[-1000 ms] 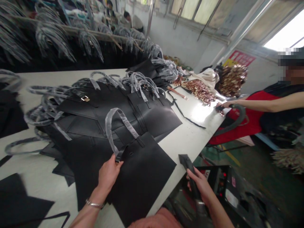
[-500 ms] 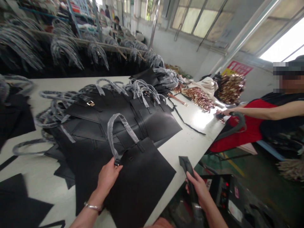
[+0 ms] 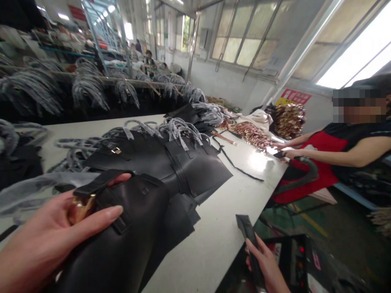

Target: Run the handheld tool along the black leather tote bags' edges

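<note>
Lifted close to the camera, a black leather bag panel (image 3: 134, 219) is gripped near its buckled strap by my left hand (image 3: 61, 228), thumb on top and fingers behind. A gold buckle (image 3: 82, 207) shows partly between the fingers. The panel's plastic-wrapped handle (image 3: 45, 189) trails to the left. My right hand (image 3: 264, 260) is wrapped round a black flat-ended nozzle (image 3: 246, 228) beside the table's right edge, apart from the panel. More black panels (image 3: 201, 162) with wrapped handles lie stacked behind.
The white table (image 3: 214, 236) stretches ahead, with a black strip (image 3: 241, 167) and brown straps with metal fittings (image 3: 252, 134) on it. At right a co-worker in a red apron (image 3: 320, 150) handles a similar nozzle. A black machine (image 3: 296, 256) stands below right; racks of wrapped handles (image 3: 88, 85) line the back.
My left hand has lifted the bag panel off the pile toward the camera, its handle swinging left. My right hand still holds the nozzle, slightly lower in view.
</note>
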`<state>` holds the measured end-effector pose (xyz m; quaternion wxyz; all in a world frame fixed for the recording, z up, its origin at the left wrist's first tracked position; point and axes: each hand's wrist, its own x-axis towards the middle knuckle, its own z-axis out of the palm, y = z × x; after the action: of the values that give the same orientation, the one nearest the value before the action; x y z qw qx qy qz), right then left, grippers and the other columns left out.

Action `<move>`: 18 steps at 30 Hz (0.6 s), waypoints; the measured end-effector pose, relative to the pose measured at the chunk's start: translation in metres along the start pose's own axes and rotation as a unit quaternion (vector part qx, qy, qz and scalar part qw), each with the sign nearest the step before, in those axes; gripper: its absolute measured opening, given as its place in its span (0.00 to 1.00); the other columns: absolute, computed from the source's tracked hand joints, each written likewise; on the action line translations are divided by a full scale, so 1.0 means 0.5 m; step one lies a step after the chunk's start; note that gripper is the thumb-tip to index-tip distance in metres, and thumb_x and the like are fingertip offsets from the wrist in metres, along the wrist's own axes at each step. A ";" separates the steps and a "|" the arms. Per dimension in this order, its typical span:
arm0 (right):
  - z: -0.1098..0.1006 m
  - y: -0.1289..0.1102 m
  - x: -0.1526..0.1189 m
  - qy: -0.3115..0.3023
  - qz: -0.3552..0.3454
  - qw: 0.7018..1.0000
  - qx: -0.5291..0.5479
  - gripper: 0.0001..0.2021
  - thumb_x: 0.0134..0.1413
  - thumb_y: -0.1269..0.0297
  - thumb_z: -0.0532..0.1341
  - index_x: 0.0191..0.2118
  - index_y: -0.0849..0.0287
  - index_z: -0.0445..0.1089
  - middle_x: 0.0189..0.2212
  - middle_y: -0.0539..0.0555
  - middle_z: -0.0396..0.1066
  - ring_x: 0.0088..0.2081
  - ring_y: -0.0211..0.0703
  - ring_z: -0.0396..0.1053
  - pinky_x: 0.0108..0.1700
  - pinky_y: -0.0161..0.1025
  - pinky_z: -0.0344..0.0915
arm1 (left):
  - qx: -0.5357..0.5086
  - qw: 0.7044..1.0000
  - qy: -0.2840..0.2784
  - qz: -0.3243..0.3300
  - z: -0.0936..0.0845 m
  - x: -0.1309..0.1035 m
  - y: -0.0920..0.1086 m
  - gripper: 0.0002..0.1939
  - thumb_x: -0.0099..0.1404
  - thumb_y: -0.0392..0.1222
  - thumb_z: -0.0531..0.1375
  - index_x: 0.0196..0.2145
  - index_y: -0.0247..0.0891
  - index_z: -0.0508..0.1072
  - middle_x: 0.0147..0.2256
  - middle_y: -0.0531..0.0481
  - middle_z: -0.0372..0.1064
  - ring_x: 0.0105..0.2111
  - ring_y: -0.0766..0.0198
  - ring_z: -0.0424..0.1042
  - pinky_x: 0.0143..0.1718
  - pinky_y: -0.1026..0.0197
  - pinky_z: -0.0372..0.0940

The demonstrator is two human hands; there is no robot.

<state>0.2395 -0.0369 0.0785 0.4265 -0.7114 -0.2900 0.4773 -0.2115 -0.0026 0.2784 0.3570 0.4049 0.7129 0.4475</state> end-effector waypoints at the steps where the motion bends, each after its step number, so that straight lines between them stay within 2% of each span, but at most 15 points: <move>1: -0.001 -0.002 -0.001 0.001 0.000 1.000 0.004 0.44 0.43 0.44 0.70 0.63 0.58 0.58 0.21 0.44 0.68 0.17 0.37 0.65 0.16 0.33 0.62 | 0.007 0.999 -0.042 0.018 0.019 0.000 0.017 0.32 0.47 0.60 0.66 0.48 0.41 0.75 0.31 0.55 0.77 0.36 0.49 0.77 0.29 0.54 0.73; 2: -0.002 -0.006 -0.002 0.004 0.001 1.000 0.005 0.45 0.42 0.44 0.70 0.63 0.58 0.58 0.21 0.44 0.68 0.17 0.37 0.66 0.16 0.32 0.62 | 0.016 0.995 -0.093 0.037 0.048 0.002 0.030 0.32 0.46 0.60 0.68 0.46 0.40 0.75 0.30 0.54 0.76 0.35 0.50 0.76 0.29 0.55 0.73; 4: -0.004 -0.016 -0.005 0.012 0.002 1.000 -0.004 0.45 0.41 0.44 0.70 0.63 0.58 0.58 0.21 0.44 0.69 0.17 0.38 0.66 0.16 0.33 0.62 | 0.047 0.979 -0.182 0.084 0.128 0.010 0.042 0.29 0.48 0.59 0.67 0.42 0.37 0.75 0.29 0.52 0.75 0.33 0.52 0.76 0.29 0.57 0.72; 6: -0.008 -0.029 -0.008 0.012 -0.001 1.000 -0.018 0.45 0.41 0.44 0.71 0.63 0.58 0.58 0.21 0.45 0.70 0.18 0.38 0.66 0.17 0.33 0.62 | 0.038 0.951 -0.273 0.142 0.227 0.019 0.027 0.26 0.59 0.59 0.62 0.47 0.36 0.73 0.37 0.48 0.76 0.37 0.54 0.76 0.35 0.57 0.72; 8: -0.013 -0.042 -0.010 0.012 -0.008 0.999 -0.032 0.46 0.41 0.45 0.71 0.64 0.58 0.58 0.22 0.45 0.70 0.18 0.39 0.67 0.17 0.34 0.63 | 0.024 0.924 -0.330 0.192 0.324 0.025 -0.024 0.26 0.67 0.54 0.55 0.58 0.37 0.66 0.51 0.43 0.72 0.45 0.55 0.74 0.45 0.57 0.71; 9: -0.015 -0.048 -0.011 0.014 -0.012 0.999 -0.040 0.46 0.41 0.45 0.71 0.65 0.58 0.57 0.22 0.45 0.71 0.18 0.39 0.66 0.18 0.34 0.63 | 0.048 0.918 -0.328 0.220 0.366 0.026 -0.062 0.26 0.70 0.50 0.53 0.61 0.38 0.62 0.56 0.41 0.68 0.50 0.55 0.73 0.49 0.56 0.69; 11: -0.016 -0.059 -0.012 0.022 -0.023 0.998 -0.060 0.47 0.42 0.45 0.70 0.66 0.58 0.56 0.21 0.44 0.70 0.18 0.39 0.66 0.19 0.34 0.63 | 0.182 0.887 -0.316 0.283 0.432 0.028 -0.154 0.25 0.69 0.42 0.55 0.62 0.38 0.62 0.62 0.39 0.61 0.60 0.50 0.63 0.59 0.49 0.61; 13: -0.013 -0.066 -0.013 0.027 -0.034 0.996 -0.077 0.47 0.43 0.44 0.69 0.66 0.58 0.55 0.20 0.44 0.70 0.18 0.39 0.66 0.20 0.34 0.63 | 0.328 0.823 -0.320 0.335 0.469 0.029 -0.250 0.25 0.66 0.39 0.59 0.60 0.42 0.65 0.65 0.41 0.56 0.64 0.43 0.54 0.61 0.38 0.53; 14: -0.009 -0.069 -0.013 0.027 -0.035 0.996 -0.083 0.47 0.43 0.44 0.69 0.66 0.57 0.55 0.21 0.44 0.70 0.18 0.39 0.66 0.20 0.35 0.63 | 0.369 0.792 -0.327 0.361 0.480 0.030 -0.291 0.25 0.66 0.39 0.59 0.60 0.44 0.65 0.65 0.42 0.55 0.65 0.43 0.54 0.62 0.36 0.51; 15: -0.004 -0.071 -0.014 0.024 -0.033 0.995 -0.088 0.47 0.42 0.44 0.69 0.66 0.58 0.55 0.21 0.44 0.70 0.19 0.40 0.67 0.20 0.35 0.63 | 0.391 0.774 -0.320 0.383 0.485 0.031 -0.326 0.25 0.67 0.40 0.59 0.61 0.46 0.64 0.66 0.43 0.54 0.65 0.44 0.53 0.62 0.35 0.49; 16: 0.003 -0.072 -0.015 0.021 -0.028 0.995 -0.094 0.47 0.42 0.44 0.69 0.66 0.58 0.55 0.21 0.44 0.71 0.18 0.40 0.66 0.19 0.35 0.63 | 0.401 0.764 -0.310 0.400 0.488 0.032 -0.353 0.25 0.68 0.41 0.57 0.62 0.48 0.63 0.66 0.43 0.54 0.64 0.45 0.54 0.63 0.36 0.48; 18: 0.019 -0.072 -0.015 0.012 -0.022 0.994 -0.103 0.46 0.43 0.44 0.68 0.66 0.59 0.56 0.22 0.45 0.71 0.18 0.39 0.66 0.19 0.35 0.63 | 0.402 0.763 -0.282 0.421 0.490 0.033 -0.382 0.23 0.71 0.44 0.55 0.62 0.48 0.62 0.65 0.43 0.55 0.63 0.47 0.56 0.62 0.37 0.48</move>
<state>0.2278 -0.0230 0.1118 0.3653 -0.7507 -0.3480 0.4265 -0.0540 0.0458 0.0147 0.1221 0.8785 0.4528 0.0907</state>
